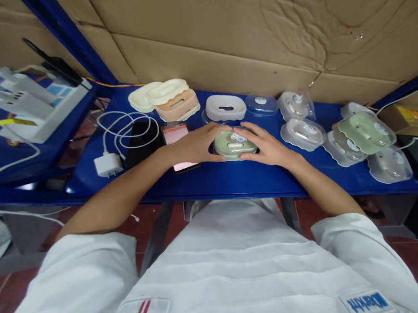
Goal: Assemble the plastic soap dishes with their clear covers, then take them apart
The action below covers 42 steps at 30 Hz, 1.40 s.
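On the blue table in front of me sits a green soap dish (227,148) with a clear lid and a round sticker. My left hand (203,145) grips its left side, thumb at the near edge and fingers over the far edge. From the right, my right hand (266,145) holds the same dish, with fingers on the lid and the thumb at the near rim. Just beyond it are a white oval tray (226,112) with a slot and a loose clear lid (262,105). Left of my left hand, a phone (174,133) with a lit pink screen is partly covered by my forearm.
Several lidded soap dishes (304,133) lie to the right, with a green one (366,132) on top. Peach and cream parts (176,106) are stacked at the back left. A white charger (108,164) with a coiled cable lies left. Cardboard (199,36) walls the back.
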Tool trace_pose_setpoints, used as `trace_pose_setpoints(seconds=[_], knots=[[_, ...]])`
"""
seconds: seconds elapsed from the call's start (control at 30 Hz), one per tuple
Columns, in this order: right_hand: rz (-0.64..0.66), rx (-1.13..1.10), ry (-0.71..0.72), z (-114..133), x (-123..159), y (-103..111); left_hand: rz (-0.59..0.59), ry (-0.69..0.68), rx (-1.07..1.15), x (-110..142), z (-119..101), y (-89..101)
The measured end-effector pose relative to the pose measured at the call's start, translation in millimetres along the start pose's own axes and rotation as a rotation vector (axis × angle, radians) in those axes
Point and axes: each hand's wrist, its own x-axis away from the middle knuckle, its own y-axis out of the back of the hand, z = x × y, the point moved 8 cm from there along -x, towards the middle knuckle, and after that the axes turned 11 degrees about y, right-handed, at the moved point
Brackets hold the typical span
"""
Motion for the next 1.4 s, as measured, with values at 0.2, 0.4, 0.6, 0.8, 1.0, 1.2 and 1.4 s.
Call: trace_pose_setpoints(seconds=[0.2, 0.4, 0.6, 0.8, 1.0, 1.2, 1.4], knots=[[-0.023, 0.079, -0.020, 3.4, 5.6, -3.9, 0.000, 0.022, -0.064, 0.4, 0.8, 1.3], [-0.026, 0.075, 0.010, 1.0, 5.0, -8.2, -0.010, 0.001, -0.090, 1.5, -0.9, 2.1], [-0.065, 0.067, 0.015, -8.8, 10.3, 31.3, -0.087, -0.081, -0.091, 1.7, -9.2, 13.0], [-0.352, 0.240, -0.122, -38.8, 31.5, 95.4, -0.186, 0.055, -0.245, -8.6, 18.6, 28.6], [-0.400, 0.304, -0.222, -78.5, 16.4, 98.7, -0.173, 0.014, -0.228, -11.1, 15.6, 28.4], [-0.226, 0.207, -0.215, -123.0, -54.2, 59.4, -0.161, -0.090, -0.365, 2.3, -21.6, 14.3], [-0.169, 0.153, -0.196, -142.1, -106.6, 17.6, -0.172, -0.105, -0.461, 4.3, -29.7, 8.7]])
